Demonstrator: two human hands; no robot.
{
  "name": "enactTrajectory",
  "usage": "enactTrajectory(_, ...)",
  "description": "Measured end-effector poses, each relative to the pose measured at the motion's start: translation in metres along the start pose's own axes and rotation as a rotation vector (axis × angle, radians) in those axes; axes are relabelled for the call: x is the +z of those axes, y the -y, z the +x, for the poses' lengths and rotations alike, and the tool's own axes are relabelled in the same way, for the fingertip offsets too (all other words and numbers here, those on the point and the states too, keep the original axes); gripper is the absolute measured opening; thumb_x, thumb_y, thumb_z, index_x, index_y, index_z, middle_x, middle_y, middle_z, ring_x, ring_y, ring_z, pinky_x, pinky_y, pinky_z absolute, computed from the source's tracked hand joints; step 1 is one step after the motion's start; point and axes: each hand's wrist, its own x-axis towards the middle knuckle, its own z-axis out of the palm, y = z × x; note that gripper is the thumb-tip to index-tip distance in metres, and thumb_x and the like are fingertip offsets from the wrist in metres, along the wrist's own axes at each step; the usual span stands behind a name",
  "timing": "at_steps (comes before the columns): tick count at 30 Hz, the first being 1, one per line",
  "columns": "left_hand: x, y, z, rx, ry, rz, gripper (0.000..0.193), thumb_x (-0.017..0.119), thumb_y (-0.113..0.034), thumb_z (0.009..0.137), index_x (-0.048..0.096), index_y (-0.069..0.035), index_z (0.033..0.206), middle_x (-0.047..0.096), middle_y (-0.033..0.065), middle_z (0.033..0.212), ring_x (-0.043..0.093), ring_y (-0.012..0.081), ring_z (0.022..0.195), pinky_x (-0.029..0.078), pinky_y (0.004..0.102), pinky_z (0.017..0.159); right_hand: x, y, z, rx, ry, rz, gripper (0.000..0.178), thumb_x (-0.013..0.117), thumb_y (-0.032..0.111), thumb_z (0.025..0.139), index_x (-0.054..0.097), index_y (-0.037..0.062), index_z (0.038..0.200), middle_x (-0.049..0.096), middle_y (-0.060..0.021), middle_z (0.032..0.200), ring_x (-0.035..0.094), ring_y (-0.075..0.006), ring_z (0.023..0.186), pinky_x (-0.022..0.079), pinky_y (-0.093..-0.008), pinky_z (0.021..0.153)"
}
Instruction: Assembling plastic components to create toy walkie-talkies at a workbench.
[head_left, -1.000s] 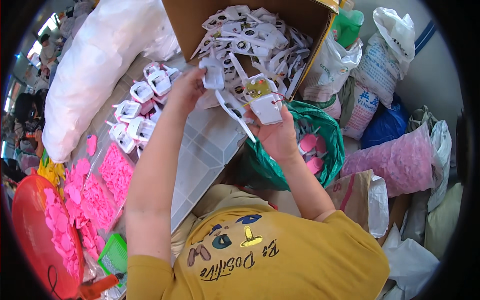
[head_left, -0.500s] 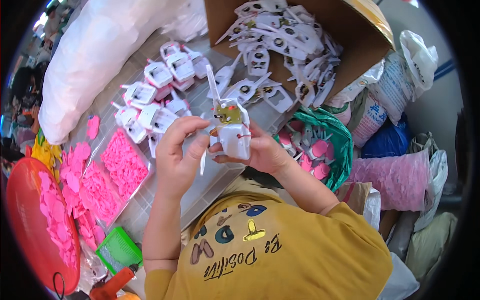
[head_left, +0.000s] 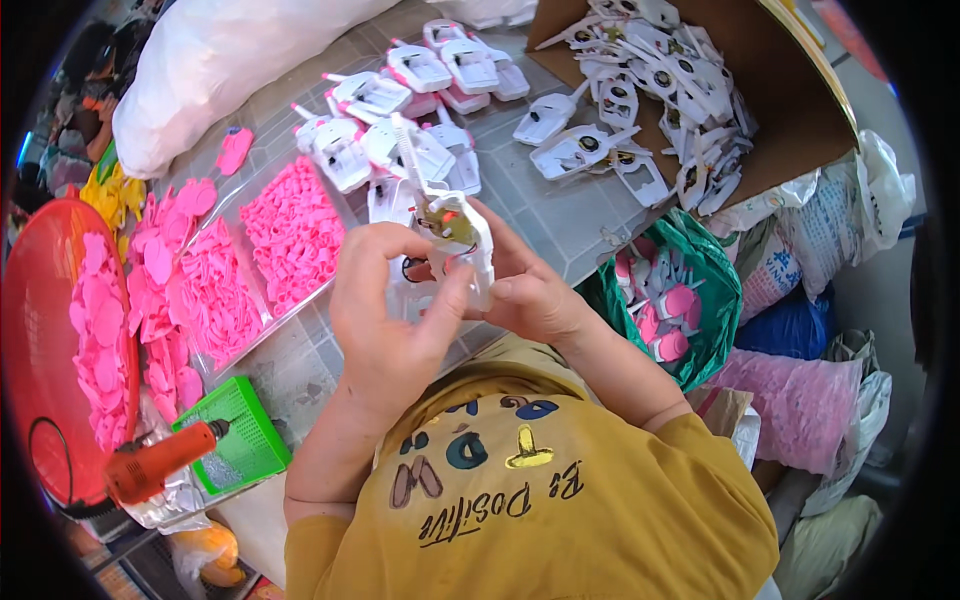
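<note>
Between my hands is a white plastic toy walkie-talkie half shell [head_left: 483,255], its antenna pointing away from me. Inside it sits a small green-yellow circuit board [head_left: 456,224] with thin wires. My right hand [head_left: 535,300] grips the shell from its right side. On the other side, my left hand [head_left: 390,305] has its index finger bent at the shell's edge and its thumb against the lower inside. What lies between those left fingers is partly hidden; a dark curved bit shows there. Just beyond the hands, several white shells with pink parts [head_left: 400,150] are piled on the table.
A cardboard box [head_left: 790,110] spills white shells at the far right. Pink pieces fill a clear tray [head_left: 335,285] and a red basin [head_left: 45,300] on the left. An orange electric screwdriver [head_left: 160,465] rests by a green basket [head_left: 265,445]. A green bag [head_left: 725,300] stands right.
The view has shifted, so the table's things appear farther right or lower. The shell has turned more on its side, and my left thumb has moved onto its lower inside.
</note>
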Motion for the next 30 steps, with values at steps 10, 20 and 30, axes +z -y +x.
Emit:
enactTrajectory(10,-0.014,0.011,-0.014,-0.185,-0.155,0.136,0.050,0.086,-0.007,0.067,0.053,-0.004,0.105,0.055,0.0117,0.103,0.057,0.0231,0.093,0.047,0.0344,0.078,0.018,-0.015,0.024,0.136,-0.211,0.018,0.060,0.059,0.026,0.095,0.037,0.0089,0.148,0.055,-0.0135,0.139,0.059,-0.0295,0.124,0.051,-0.0496,0.100)
enactTrajectory(20,-0.040,0.045,-0.008,-0.104,0.157,0.033,0.058,0.070,0.004,0.077,0.054,-0.002,0.132,0.055,0.0198,0.134,0.054,0.0340,0.124,0.042,0.0421,0.105,0.012,0.023,0.010,0.100,-0.302,-0.182,0.058,0.061,0.035,0.092,0.047,-0.0023,0.135,0.068,-0.0249,0.110,0.072,-0.0329,0.086,0.061,-0.0486,0.075)
enactTrajectory(30,-0.005,0.054,-0.017,0.330,0.059,0.333,0.070,0.084,-0.020,0.068,0.057,-0.005,0.130,0.059,0.0185,0.132,0.054,0.0441,0.126,0.045,0.0511,0.104,0.013,0.030,0.010,0.130,-0.240,-0.150,0.066,0.066,0.040,0.088,0.046,-0.0015,0.136,0.067,-0.0240,0.114,0.072,-0.0312,0.086,0.061,-0.0466,0.074)
